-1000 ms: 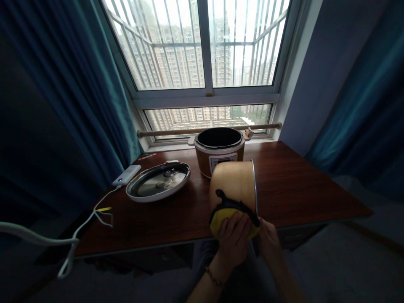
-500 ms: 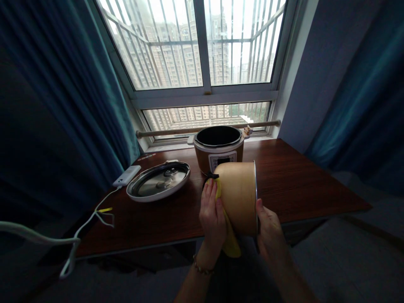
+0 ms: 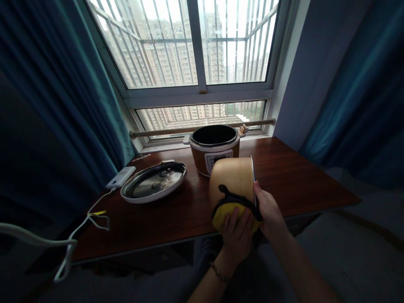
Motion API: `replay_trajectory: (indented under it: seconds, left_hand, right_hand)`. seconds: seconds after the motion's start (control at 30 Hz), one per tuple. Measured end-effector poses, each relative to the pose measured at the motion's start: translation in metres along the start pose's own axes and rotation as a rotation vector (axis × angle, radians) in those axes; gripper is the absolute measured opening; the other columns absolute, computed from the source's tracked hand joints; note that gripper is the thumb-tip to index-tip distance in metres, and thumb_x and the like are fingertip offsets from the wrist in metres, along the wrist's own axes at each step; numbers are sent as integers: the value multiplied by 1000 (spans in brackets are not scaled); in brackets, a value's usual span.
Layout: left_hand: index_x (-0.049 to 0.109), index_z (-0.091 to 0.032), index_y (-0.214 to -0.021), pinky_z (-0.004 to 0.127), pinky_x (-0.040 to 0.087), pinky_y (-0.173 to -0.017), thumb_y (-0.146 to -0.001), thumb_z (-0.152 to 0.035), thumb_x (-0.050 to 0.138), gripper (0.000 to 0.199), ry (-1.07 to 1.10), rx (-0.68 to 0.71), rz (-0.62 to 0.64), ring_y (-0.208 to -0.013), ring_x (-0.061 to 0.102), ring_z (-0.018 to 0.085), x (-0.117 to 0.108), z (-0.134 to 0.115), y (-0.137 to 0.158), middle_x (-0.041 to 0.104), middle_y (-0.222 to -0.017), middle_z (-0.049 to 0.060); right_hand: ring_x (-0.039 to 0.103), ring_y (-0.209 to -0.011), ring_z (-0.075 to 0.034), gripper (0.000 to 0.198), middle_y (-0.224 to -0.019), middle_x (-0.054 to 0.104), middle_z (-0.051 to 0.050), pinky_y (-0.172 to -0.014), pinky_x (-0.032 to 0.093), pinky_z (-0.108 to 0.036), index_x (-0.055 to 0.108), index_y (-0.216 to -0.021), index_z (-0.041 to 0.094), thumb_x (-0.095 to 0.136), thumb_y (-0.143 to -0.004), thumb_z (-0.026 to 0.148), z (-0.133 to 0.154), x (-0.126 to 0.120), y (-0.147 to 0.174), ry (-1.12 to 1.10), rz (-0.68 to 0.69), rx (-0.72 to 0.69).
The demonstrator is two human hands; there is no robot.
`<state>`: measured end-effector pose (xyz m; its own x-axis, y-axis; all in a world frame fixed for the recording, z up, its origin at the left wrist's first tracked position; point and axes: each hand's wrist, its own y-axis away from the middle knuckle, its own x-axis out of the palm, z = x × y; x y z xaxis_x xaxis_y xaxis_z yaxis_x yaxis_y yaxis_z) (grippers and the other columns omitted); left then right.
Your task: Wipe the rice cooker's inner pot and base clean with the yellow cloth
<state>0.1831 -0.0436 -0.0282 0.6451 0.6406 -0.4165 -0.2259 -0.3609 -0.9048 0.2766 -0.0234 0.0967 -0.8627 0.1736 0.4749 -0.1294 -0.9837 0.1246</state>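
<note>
A gold inner pot [image 3: 232, 174] is tipped on its side above the table's front edge, its silver rim facing right. My right hand [image 3: 269, 210] grips that rim, thumb on the outside and the other fingers mostly hidden. Against the lower side of the pot, my left hand [image 3: 236, 231] presses a yellow cloth [image 3: 221, 216] with a black edge and a black loop. Behind the pot stands the rice cooker body [image 3: 214, 147], its top uncovered and dark inside. Left of it lies a round lid [image 3: 154, 181], its metal inner face up.
A brown wooden table [image 3: 296, 176] carries these things. At its left end lie a white power bank [image 3: 121, 176] and a white cable [image 3: 91, 210] with a yellow tag. The window [image 3: 198, 94] is behind, with blue curtains [image 3: 94, 84] at the sides.
My left hand has slid the cloth from the pot's base at the left to its lower side, nearer the rim. My right hand still grips the rim. The view has shifted slightly.
</note>
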Motion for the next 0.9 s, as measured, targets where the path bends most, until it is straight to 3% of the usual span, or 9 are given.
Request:
replay_trajectory:
  seconds: [0.2, 0.37, 0.67, 0.9]
  left_hand:
    - [62, -23, -115, 35, 18, -111, -85, -20, 44, 35, -2, 28, 35, -116, 53, 19, 4, -1, 20, 71, -103, 4]
    - [66, -22, -105, 35, 19, -110, -86, -21, 42, 31, 9, -5, 32, -113, 54, 19, 1, -4, 26, 72, -98, 5]
    - [66, -19, -100, 39, 18, -111, -86, -18, 40, 30, 14, 21, 5, -130, 37, 19, -12, 3, 28, 71, -101, 7]
    - [62, -14, -111, 40, 16, -112, -87, -15, 39, 34, 48, 40, 60, -136, 26, 22, -18, 16, 19, 68, -109, 8]
  right_hand:
    - [59, -71, -18, 43, -73, 66, -4, -65, 46, -27, 67, -86, 14, 59, -75, 55, -28, -33, 9, 226, 56, -175]
    - [58, -71, -18, 41, -69, 63, -3, -65, 46, -26, 67, -84, 13, 57, -78, 52, -46, -45, 19, 277, 100, -182]
    - [64, -81, -21, 33, -82, 70, -5, -74, 48, -30, 68, -90, 16, 64, -75, 45, -25, -5, 21, -47, 88, -65]
    - [67, -76, -25, 28, -68, 70, -7, -69, 53, -34, 68, -79, 14, 72, -65, 37, 10, 15, -10, -165, 77, 91]
